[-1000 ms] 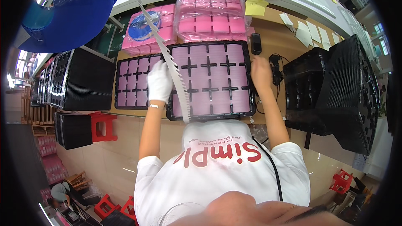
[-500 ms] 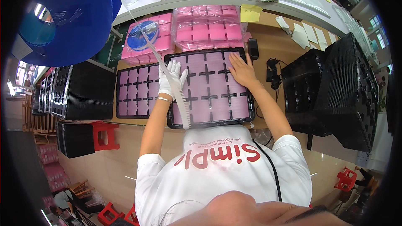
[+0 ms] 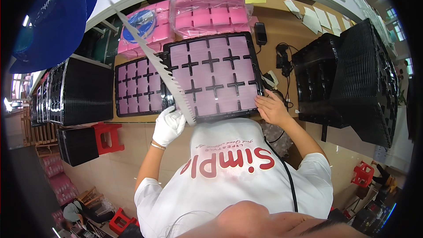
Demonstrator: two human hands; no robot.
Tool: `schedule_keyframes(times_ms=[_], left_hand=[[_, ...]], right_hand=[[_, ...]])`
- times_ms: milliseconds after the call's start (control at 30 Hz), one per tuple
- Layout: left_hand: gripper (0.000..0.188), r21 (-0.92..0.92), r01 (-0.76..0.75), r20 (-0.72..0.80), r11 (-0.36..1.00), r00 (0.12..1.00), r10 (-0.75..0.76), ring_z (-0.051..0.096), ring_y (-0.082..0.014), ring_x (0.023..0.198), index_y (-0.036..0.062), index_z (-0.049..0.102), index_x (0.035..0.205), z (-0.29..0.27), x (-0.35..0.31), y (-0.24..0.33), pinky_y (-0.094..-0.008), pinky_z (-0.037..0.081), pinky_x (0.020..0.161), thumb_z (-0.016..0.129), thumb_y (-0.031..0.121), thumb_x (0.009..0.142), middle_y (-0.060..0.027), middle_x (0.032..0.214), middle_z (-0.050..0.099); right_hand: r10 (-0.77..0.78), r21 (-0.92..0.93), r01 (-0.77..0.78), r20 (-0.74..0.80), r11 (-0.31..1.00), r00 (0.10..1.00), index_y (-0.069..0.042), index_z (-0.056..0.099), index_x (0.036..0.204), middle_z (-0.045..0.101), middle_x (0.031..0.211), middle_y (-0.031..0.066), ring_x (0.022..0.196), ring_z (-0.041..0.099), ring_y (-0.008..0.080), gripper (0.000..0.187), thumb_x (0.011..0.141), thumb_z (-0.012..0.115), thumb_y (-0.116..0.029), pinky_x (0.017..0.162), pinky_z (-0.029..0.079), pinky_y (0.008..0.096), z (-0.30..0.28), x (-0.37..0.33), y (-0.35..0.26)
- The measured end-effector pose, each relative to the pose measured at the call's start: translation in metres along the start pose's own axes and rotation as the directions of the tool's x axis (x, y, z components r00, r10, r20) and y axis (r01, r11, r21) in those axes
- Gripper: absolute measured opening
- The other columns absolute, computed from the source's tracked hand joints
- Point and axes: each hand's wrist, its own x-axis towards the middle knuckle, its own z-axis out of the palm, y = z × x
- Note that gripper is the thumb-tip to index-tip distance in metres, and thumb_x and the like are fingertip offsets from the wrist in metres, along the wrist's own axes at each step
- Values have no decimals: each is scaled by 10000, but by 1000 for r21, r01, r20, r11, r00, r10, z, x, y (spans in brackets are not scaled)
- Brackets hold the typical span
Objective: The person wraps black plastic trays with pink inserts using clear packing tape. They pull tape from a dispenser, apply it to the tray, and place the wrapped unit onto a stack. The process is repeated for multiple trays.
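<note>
A black plastic tray (image 3: pixel 214 65) lies before me, its cells divided by black crosses and backed with lilac-pink sheet. At its near left corner is my left hand (image 3: pixel 168 126), in a white glove, with its fingers curled in at the edge; the fingertips are partly hidden. My bare right hand (image 3: pixel 274 108) grips the near right edge, fingers bent over the rim. A second, similar tray (image 3: pixel 138 86) lies to the left, partly under the first one's left side. A white saw-toothed strip (image 3: pixel 169 77) hangs across the view, in front of the tray's left edge.
Pink foam packs (image 3: pixel 209 13) in clear film stand behind the tray, with a blue coil (image 3: pixel 139 25) on the left one. Tall stacks of black trays rise at right (image 3: pixel 365 83) and left (image 3: pixel 88 92). A black adapter (image 3: pixel 260 34) and cables lie right. A blue roll (image 3: pixel 48 17) fills the upper left.
Both hands have moved from the tray's upper part toward its near corners. The left fingers, spread flat before, are now curled. My view has shifted slightly, and the white strip has swung.
</note>
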Motion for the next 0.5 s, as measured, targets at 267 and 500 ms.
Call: schedule_keyframes(times_ms=[267,500], left_hand=[[345,-56,308,-439,950,847,-300,653,-242,1000,25,645,1141,-15,9,24,-338,515,860,707,165,832,-156,1107,657],[568,-787,488,-102,377,499,-860,644,-210,992,-86,599,1185,28,9,4,-309,501,882,756,323,823,-168,1052,669]], right_hand=[[226,234,-187,-151,954,962,8,588,1219,569,1293,172,1242,514,299,332,918,529,-121,1096,342,450,-2,15,-17],[647,504,-530,-76,681,759,-21,37,1523,46,1588,205,1472,41,347,632,1029,293,-321,1180,57,422,49,21,-17]])
